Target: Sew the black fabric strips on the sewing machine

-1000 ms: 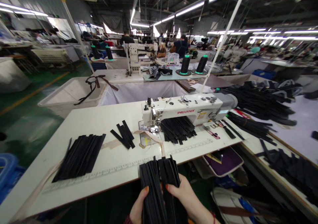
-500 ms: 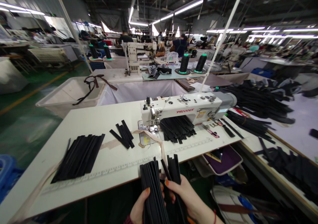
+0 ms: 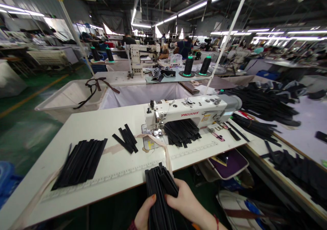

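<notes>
At the table's front edge, my left hand (image 3: 145, 212) is closed round the left side of a bundle of black strips (image 3: 158, 202). My right hand (image 3: 186, 200) grips more black strips (image 3: 168, 180) at the bundle's right side, its thumb pressed over them; the fingers behind are hidden. Just beyond stands a white sewing machine (image 3: 187, 112), with a beige tape (image 3: 167, 157) running from its needle area toward the table edge. A stack of black strips (image 3: 181, 131) lies under the machine arm. A few loose strips (image 3: 125, 138) and a larger row of strips (image 3: 80, 163) rest to the left.
Snips (image 3: 216, 134) and a dark-handled tool (image 3: 233, 132) lie right of the machine. A purple-lined bin (image 3: 230, 165) hangs below the table. Piles of black pieces (image 3: 263, 102) cover the right-hand table. A cream bin (image 3: 71, 95) stands beyond the left edge.
My right hand has brought its strips left against the bundle in my left hand, closing the gap between them. The left hand has barely moved.
</notes>
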{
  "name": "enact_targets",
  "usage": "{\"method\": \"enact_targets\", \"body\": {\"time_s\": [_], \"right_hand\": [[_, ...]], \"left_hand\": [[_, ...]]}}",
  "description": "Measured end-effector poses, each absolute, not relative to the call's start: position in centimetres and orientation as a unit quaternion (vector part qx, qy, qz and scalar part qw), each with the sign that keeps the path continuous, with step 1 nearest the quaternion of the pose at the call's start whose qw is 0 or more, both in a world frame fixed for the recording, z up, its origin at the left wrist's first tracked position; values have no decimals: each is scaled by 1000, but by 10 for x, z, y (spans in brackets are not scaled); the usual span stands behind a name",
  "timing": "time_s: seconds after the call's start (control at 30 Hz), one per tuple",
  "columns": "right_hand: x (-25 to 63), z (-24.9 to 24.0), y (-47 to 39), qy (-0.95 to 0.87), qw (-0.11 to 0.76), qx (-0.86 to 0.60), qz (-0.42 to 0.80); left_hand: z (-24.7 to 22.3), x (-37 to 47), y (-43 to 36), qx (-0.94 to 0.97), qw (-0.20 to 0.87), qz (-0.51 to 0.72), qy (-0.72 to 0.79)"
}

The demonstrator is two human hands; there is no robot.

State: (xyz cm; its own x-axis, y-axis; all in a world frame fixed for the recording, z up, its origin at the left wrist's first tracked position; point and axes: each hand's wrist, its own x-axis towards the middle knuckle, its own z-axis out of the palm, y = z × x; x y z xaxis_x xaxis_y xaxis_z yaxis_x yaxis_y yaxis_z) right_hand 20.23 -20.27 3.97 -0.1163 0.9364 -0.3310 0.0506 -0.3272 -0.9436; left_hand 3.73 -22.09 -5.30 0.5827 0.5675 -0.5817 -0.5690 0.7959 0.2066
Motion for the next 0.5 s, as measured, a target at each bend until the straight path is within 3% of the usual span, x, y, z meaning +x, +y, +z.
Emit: {"method": "enact_targets", "body": {"time_s": [0.2, 0.5], "right_hand": [[202, 37, -201, -430, 386, -555, 598], [227, 36, -201, -164, 429, -394, 796]], "left_hand": [[-56, 36, -219, -13, 899, 301, 318], [-38, 38, -210, 19, 911, 359, 203]]}}
